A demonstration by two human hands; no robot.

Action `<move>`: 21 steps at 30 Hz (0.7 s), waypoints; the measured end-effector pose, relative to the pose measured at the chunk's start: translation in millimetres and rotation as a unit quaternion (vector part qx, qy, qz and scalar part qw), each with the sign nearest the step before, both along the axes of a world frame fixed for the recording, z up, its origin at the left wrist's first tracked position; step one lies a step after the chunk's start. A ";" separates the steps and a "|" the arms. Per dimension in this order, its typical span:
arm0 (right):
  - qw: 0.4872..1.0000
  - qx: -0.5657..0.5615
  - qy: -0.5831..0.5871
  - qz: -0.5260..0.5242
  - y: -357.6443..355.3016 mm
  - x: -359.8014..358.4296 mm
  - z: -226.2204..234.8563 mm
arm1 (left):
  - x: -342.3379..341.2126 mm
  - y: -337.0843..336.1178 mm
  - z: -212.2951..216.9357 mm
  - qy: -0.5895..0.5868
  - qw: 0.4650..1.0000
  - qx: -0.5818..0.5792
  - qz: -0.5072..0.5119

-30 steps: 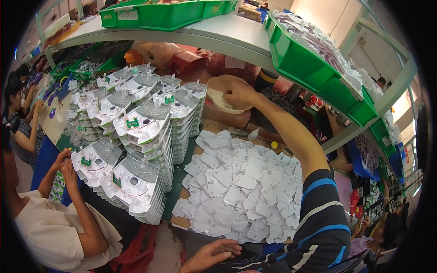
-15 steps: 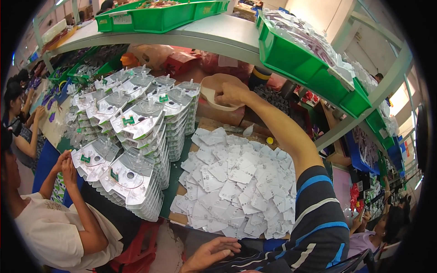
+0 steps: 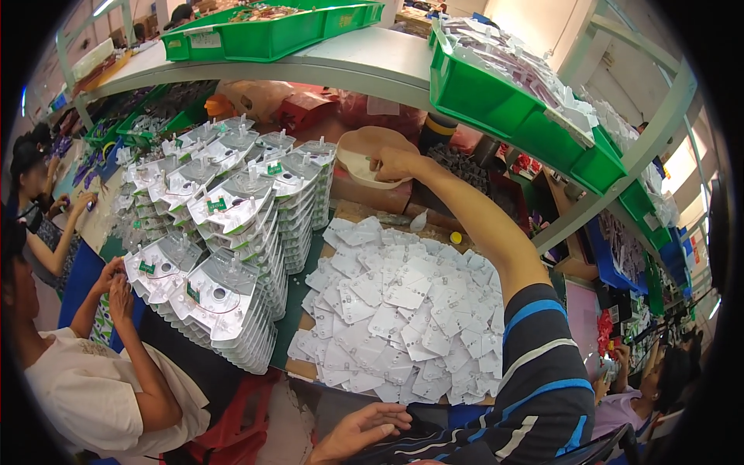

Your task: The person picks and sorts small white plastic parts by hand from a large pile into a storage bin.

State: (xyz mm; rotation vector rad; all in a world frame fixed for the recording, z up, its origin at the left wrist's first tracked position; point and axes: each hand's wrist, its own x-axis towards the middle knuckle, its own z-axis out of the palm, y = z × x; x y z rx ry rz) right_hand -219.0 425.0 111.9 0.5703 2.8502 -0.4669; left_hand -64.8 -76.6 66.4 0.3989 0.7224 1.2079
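My right hand (image 3: 394, 165) reaches into a shallow cream bowl (image 3: 358, 145) at the back of the bench. Its fingers are curled together over the bowl's bottom; whatever they pinch is too small or hidden to make out. My left hand (image 3: 364, 428) rests low near my body, fingers loosely stretched and holding nothing. Between the two hands lies a wide heap of flat white plastic plates (image 3: 411, 310) on a brown board. To its left rise tall stacks of white and clear plastic housings (image 3: 225, 287), the top ones fitted with small green circuit boards (image 3: 193, 292) and thin wires.
A yellow cap (image 3: 456, 237) lies behind the heap. Overhead, a white shelf (image 3: 372, 66) carries green trays (image 3: 496, 93) of parts. At the left, a co-worker's hands (image 3: 118, 293) touch the edge of the front stack. Dark small parts (image 3: 465, 170) lie right of the bowl.
My right hand has shifted slightly within the bowl, its fingers still bent down. The view has moved a little; my left hand stays put.
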 end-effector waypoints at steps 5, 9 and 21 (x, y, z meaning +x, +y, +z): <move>0.999 0.038 -0.017 0.019 1.2 -1.5 1.3 | 0.2 -1.7 -3.0 0.001 1.000 0.016 0.006; 0.997 0.064 -0.003 0.033 12.8 0.4 -4.7 | 3.4 -2.9 -13.4 -0.026 0.999 0.047 0.010; 0.779 -0.551 0.222 -0.201 -53.8 104.1 59.2 | -4.2 26.4 23.8 -0.029 0.992 0.087 0.084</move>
